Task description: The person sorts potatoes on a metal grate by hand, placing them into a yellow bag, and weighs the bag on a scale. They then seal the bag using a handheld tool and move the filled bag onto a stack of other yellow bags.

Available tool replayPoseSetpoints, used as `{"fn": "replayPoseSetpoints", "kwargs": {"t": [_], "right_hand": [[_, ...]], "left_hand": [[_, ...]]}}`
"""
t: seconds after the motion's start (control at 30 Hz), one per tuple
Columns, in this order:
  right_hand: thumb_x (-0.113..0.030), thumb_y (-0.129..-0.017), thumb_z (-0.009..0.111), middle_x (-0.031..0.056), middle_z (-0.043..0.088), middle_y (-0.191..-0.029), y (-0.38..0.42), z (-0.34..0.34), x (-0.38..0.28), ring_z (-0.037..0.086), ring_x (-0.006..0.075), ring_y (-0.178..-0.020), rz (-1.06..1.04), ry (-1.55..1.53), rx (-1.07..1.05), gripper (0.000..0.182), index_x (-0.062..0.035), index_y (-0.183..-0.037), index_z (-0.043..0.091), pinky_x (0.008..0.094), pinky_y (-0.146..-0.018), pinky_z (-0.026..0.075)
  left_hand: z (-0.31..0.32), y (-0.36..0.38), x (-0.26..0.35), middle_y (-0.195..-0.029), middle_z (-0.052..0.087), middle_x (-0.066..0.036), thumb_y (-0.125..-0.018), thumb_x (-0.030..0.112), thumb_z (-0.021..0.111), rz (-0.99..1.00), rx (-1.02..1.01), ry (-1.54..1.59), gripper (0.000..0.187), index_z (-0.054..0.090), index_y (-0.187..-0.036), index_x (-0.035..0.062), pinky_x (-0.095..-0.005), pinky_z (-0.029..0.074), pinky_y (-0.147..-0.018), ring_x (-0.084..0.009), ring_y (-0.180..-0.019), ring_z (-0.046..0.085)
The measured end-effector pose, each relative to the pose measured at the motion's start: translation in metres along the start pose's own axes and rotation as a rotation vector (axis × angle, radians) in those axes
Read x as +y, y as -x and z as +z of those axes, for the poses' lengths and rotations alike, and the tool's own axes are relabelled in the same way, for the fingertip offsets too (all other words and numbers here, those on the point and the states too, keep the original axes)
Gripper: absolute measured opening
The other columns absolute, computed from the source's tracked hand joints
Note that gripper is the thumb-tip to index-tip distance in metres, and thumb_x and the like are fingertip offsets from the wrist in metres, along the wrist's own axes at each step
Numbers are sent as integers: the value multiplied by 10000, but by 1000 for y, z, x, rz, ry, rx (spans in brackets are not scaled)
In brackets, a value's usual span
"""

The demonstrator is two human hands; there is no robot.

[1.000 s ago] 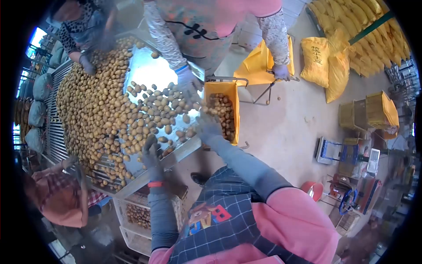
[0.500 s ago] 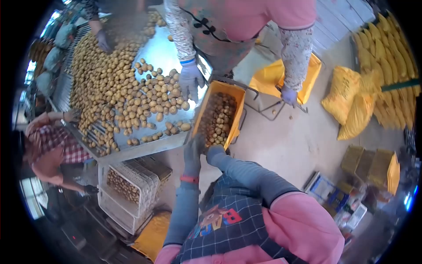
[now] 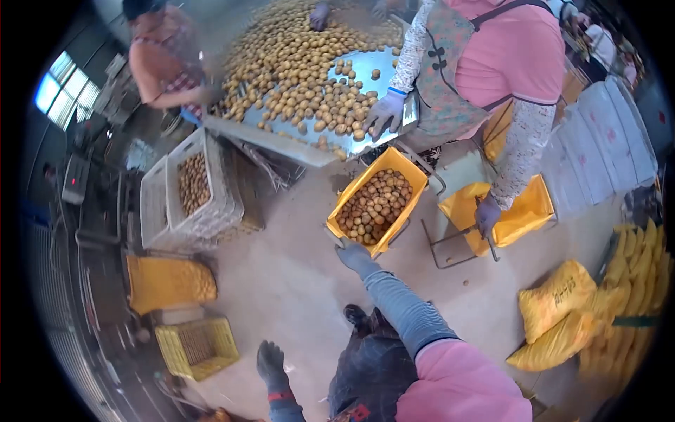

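Note:
A yellow bag (image 3: 413, 177) hangs open on a metal frame on the floor, with many potatoes (image 3: 376, 204) inside. My right hand (image 3: 355, 257), in a grey glove, holds the bag's near rim, its fingertips partly hidden. Off to the lower left, above the floor, my left hand (image 3: 271, 361) is open in a dark glove with a red band at the wrist. Nothing is in it.
Potatoes cover a metal sorting table (image 3: 281, 141). A co-worker in pink (image 3: 506, 56) stands beyond the bag, near a second yellow bag (image 3: 524, 211) on a frame. White crates (image 3: 228, 186), a yellow crate (image 3: 165, 348) and filled sacks (image 3: 555, 299) stand around.
My left hand has left the bag and swung down to the left. My right hand stays at the rim. The view has turned, showing more floor and crates at left.

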State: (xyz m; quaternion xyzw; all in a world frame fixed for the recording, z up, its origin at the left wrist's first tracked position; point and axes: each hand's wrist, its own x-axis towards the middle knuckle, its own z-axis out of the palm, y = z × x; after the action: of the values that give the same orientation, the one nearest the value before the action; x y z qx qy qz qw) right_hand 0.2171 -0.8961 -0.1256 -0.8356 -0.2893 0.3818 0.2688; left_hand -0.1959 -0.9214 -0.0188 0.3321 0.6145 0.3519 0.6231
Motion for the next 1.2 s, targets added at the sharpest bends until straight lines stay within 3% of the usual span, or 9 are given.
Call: {"fn": "replayPoseSetpoints", "kwargs": {"t": [0.23,0.37,0.5,0.57,0.63,0.87,0.93,1.0,1.2], "right_hand": [[-409,-894,512,184,668,-1086,177,-4,166,646,376,-976,-247,223,-258,375,-160,-1164,587,474,-877,499],[-393,-903,502,139,679,-1090,263,-70,211,657,360,-960,-287,458,-608,352,-230,-1204,582,480,-851,503],[-382,-892,486,86,700,-1021,299,-102,267,670,312,-938,-481,674,-749,293,-241,-1078,665,457,-834,515],[-382,-881,498,77,702,-1010,294,-117,280,673,303,-926,-583,790,-824,293,-236,-1065,673,447,-822,519],[-311,-819,571,72,707,-915,284,-126,285,684,282,-868,-933,849,-859,219,-188,-909,727,451,-790,522],[-237,-806,575,2,714,-883,225,-58,204,665,222,-892,-1564,1411,-933,145,-226,-794,719,445,-803,475],[-206,-817,582,-15,692,-1022,201,-21,166,617,199,-1072,-1539,1360,-728,180,-246,-931,715,435,-989,453],[-223,-827,574,-44,647,-1140,231,27,86,518,175,-1177,-1872,1369,-745,196,-262,-962,711,509,-1146,239],[-182,-723,659,-20,656,-1148,351,136,30,476,153,-1249,-2034,1528,-876,308,-254,-1016,720,481,-1193,159]], "left_hand": [[101,122,-80,-1278,579,-129,-961,219,568,99,-107,-202,472,492,-1356,-29,-327,458,-964,-224,-1139,570],[213,105,-114,-1426,423,-291,-820,437,733,236,-303,-822,857,385,-1406,-82,-389,428,-1030,-357,-1254,512],[253,103,-172,-1196,623,-272,-779,580,704,-152,-513,-965,845,524,-1276,-79,-415,472,-963,-378,-1132,601],[224,124,-217,-1060,687,-223,-845,498,666,-344,-105,-1200,658,582,-1201,-49,-419,501,-878,-356,-1027,652],[153,170,-300,-1120,672,-177,-945,265,554,-357,101,-397,398,575,-1225,-17,-405,507,-844,-319,-1042,645],[100,297,-378,-855,704,-141,-968,394,512,-32,407,-747,422,646,-1073,9,-389,547,-713,-287,-801,692],[94,280,-407,-830,695,-161,-977,401,491,-563,289,243,446,591,-1101,-16,-358,564,-630,-261,-722,701],[83,281,-331,-826,693,-186,-982,394,476,-565,561,659,452,596,-1053,-36,-381,574,-558,-254,-643,700],[-58,313,-402,-810,698,-186,-1000,396,445,-639,321,496,458,584,-1104,-28,-422,577,-538,-297,-622,690]]}}
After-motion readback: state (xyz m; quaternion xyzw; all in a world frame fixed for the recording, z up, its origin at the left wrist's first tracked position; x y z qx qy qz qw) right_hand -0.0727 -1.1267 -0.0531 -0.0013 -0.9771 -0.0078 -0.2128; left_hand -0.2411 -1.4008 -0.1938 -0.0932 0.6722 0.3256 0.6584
